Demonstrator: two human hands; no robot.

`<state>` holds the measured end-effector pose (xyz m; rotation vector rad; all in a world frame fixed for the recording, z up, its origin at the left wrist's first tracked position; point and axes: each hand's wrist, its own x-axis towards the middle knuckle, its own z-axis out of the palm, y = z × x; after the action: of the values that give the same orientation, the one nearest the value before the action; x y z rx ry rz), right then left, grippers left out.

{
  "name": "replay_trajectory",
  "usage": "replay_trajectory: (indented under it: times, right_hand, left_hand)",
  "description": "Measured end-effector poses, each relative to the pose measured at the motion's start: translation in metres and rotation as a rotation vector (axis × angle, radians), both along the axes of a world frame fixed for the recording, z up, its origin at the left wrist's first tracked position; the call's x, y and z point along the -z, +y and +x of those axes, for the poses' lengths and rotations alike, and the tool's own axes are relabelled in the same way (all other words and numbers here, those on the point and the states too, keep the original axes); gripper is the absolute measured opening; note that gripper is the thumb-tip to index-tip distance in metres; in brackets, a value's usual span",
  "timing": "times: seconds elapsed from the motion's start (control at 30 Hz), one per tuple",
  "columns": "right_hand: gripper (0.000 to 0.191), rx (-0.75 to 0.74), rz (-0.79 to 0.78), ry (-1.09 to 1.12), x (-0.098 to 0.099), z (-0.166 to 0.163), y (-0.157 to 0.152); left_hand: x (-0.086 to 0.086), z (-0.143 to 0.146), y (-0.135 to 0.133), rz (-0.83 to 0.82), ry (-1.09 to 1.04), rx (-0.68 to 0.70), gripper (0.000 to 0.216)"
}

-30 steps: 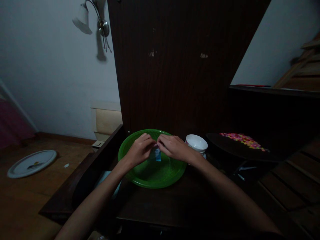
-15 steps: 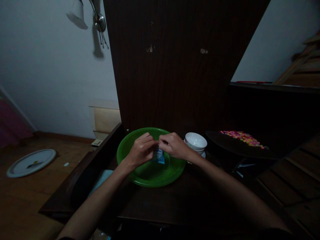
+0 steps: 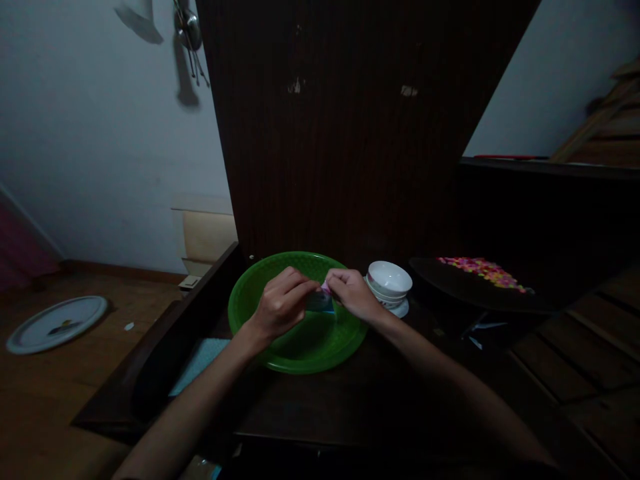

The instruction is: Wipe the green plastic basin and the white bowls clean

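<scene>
Above a green plastic basin (image 3: 300, 365), both my hands are closed on a small blue packet (image 3: 320, 304), which looks like a sachet. My left hand (image 3: 284, 301) pinches its left side between thumb and fingers. At the upper right corner, my right hand (image 3: 353, 291) has its fingers closed, with a small pink bit showing at the fingertips. The hands are a short gap apart, and the packet's face is dim and blurred. Just right of the basin stand stacked white bowls (image 3: 390, 279) on a plate.
A dark wooden table (image 3: 310, 407) carries the basin, against a tall dark panel (image 3: 340, 147). A light blue cloth or pad (image 3: 200, 363) lies by my left forearm. Pink and yellow pieces (image 3: 485, 272) cover part of a dark surface at right. A white round lid (image 3: 60, 325) is on the floor.
My right hand has shifted slightly right, widening the gap between the hands. The packet has tilted, so its printed face no longer shows clearly, and a pink bit now shows at my right fingertips.
</scene>
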<state>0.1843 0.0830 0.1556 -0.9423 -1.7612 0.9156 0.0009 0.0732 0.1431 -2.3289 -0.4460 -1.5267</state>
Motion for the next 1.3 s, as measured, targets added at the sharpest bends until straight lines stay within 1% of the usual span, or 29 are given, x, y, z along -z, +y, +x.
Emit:
replay_trajectory:
  times: [0.17, 0.23, 0.3, 0.33, 0.4, 0.43, 0.47, 0.53, 0.67, 0.73, 0.8, 0.87, 0.97, 1.1, 1.2, 1.3]
  right_hand:
    - [0.023, 0.134, 0.129, -0.016, 0.004, 0.002, -0.009]
    - [0.023, 0.137, 0.165, -0.021, 0.005, 0.003, -0.013]
    - [0.022, 0.106, 0.182, -0.01, 0.005, 0.004, -0.016]
    - [0.021, 0.089, 0.186, -0.002, 0.005, 0.004, -0.018]
    - [0.02, 0.07, 0.191, 0.012, 0.004, 0.004, -0.02]
    - [0.019, 0.066, 0.188, 0.017, 0.003, 0.004, -0.02]
    - [0.02, 0.058, 0.177, 0.025, 0.003, 0.004, -0.02]
    - [0.024, 0.026, 0.127, 0.043, 0.002, 0.005, -0.02]
    - [0.031, -0.086, 0.026, 0.008, 0.0, 0.007, -0.021]
    - [0.032, -0.129, 0.034, -0.036, 0.0, 0.008, -0.023]
    - [0.034, -0.119, 0.086, -0.046, 0.0, 0.006, -0.025]
    - [0.036, -0.05, 0.165, -0.025, 0.002, 0.003, -0.027]
    - [0.037, 0.094, 0.285, 0.006, 0.007, -0.005, -0.03]
    - [0.036, 0.254, 0.428, 0.011, 0.01, -0.015, -0.034]
    - [0.034, 0.341, 0.531, -0.001, 0.01, -0.02, -0.036]
    - [0.031, 0.396, 0.624, 0.002, 0.012, -0.024, -0.039]
  left_hand:
    - [0.002, 0.004, -0.003, -0.117, -0.109, 0.034, 0.019]
    - [0.001, 0.007, -0.004, -0.229, -0.18, 0.051, 0.011]
    - [0.0, 0.009, -0.005, -0.437, -0.24, 0.067, 0.008]
    - [0.0, 0.01, -0.005, -0.572, -0.253, 0.084, 0.01]
    - [0.0, 0.01, -0.005, -0.836, -0.254, 0.162, 0.018]
    - [0.001, 0.01, -0.005, -0.941, -0.249, 0.216, 0.022]
    - [0.001, 0.01, -0.005, -1.022, -0.238, 0.271, 0.024]
    - [0.001, 0.009, -0.006, -1.112, -0.217, 0.346, 0.026]
    - [-0.004, 0.008, -0.008, -1.152, -0.226, 0.384, 0.027]
    - [-0.006, 0.008, -0.009, -1.151, -0.274, 0.395, 0.027]
    - [-0.006, 0.009, -0.01, -1.131, -0.334, 0.395, 0.026]
    - [-0.005, 0.011, -0.011, -1.086, -0.404, 0.386, 0.022]
    - [-0.002, 0.018, -0.015, -1.007, -0.51, 0.346, 0.014]
    - [-0.002, 0.029, -0.02, -0.919, -0.646, 0.278, 0.012]
    - [-0.002, 0.037, -0.024, -0.871, -0.749, 0.226, 0.014]
    - [0.0, 0.042, -0.028, -0.824, -0.818, 0.188, 0.015]
